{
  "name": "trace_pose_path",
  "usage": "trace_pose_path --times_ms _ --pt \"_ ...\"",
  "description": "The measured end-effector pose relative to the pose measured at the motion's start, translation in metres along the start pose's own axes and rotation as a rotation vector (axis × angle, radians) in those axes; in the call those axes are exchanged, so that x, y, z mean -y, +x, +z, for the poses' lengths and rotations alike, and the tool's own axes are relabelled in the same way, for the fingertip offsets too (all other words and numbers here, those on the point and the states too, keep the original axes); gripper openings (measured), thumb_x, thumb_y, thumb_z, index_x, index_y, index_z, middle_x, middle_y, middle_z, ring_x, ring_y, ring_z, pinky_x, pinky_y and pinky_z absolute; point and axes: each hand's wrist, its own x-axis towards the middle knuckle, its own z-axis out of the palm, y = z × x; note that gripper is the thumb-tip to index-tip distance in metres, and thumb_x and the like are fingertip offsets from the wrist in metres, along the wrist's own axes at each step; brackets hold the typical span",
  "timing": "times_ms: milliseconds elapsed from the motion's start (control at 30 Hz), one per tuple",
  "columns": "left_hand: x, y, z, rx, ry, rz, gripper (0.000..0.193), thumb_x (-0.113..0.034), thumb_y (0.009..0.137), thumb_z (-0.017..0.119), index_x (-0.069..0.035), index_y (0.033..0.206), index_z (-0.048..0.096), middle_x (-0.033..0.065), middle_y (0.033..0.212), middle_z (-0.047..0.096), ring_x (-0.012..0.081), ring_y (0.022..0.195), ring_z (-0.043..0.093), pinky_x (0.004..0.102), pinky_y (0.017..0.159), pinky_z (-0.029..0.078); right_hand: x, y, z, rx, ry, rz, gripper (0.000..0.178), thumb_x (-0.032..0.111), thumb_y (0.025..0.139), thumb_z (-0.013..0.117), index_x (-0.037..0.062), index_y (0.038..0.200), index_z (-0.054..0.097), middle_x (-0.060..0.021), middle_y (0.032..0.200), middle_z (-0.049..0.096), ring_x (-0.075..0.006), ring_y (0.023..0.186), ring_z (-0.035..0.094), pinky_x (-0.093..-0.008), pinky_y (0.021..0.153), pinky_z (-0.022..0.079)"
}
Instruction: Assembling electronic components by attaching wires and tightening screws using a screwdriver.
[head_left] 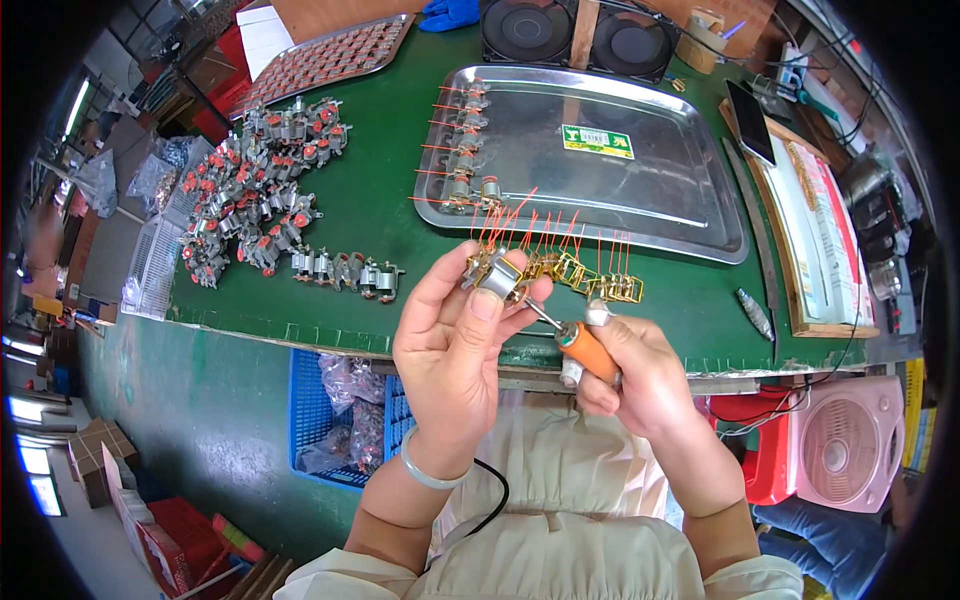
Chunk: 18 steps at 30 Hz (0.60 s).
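Observation:
My left hand [452,345] is raised above the table's front edge, its fingers closed round a small silver electric motor [494,277] with a brass-coloured piece at its side. My right hand [640,365] grips a screwdriver [590,352] with an orange handle and slim metal shaft. Its tip reaches the motor's right side; the exact contact point is too small to tell. White coverings wrap some right fingertips. Just behind the hands lies a row of brass-coloured frames [615,288] with upright red wires. Motors with red wires [465,140] line the left side of a metal tray [660,222].
A heap of motors [255,190] covers the table's left, with a short motor row [345,273] before it. Behind stands another filled tray [335,62]. Two black fans [525,30] stand at the back. A phone [750,120] rests on a board at right; a blue crate [310,400] sits below.

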Motion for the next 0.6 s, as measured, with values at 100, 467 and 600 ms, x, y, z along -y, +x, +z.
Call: trace_pose_path --times_ms 100,467,600 --pt "-0.002 -0.001 -0.002 0.001 -0.019 -0.030 0.033 -0.004 0.087 0.048 -0.002 0.119 0.042 0.0191 0.108 0.055 0.0280 0.090 0.060 0.0333 0.076 0.053 0.001 -0.002 -0.003 0.127 0.098 0.069 0.042 0.038 0.092 0.037 0.0005 0.079 0.051 -0.0034 0.049 0.046 -0.0076 0.041 0.043 -0.0202 0.038 0.033" --pt "-0.017 0.005 -0.024 0.119 0.254 -0.164 0.030 0.000 0.084 0.050 0.002 0.113 0.047 0.0182 0.103 0.057 0.0234 0.086 0.061 0.0299 0.073 0.053 0.032 -0.001 -0.022 -0.065 -0.010 -0.507 0.027 0.000 0.071 0.067 0.0008 0.094 0.052 -0.0073 0.087 0.057 -0.0091 0.069 0.055 -0.0178 0.056 0.044" --pt "-0.012 0.005 -0.036 0.246 0.622 -0.127 0.030 0.006 0.077 0.057 0.005 0.107 0.053 0.0130 0.100 0.059 0.0162 0.084 0.061 0.0247 0.073 0.051 0.041 0.017 -0.006 -0.014 -0.657 -0.830 0.040 0.004 0.075 0.063 -0.0040 0.111 0.046 -0.0084 0.093 0.050 -0.0120 0.082 0.053 -0.0216 0.067 0.045"
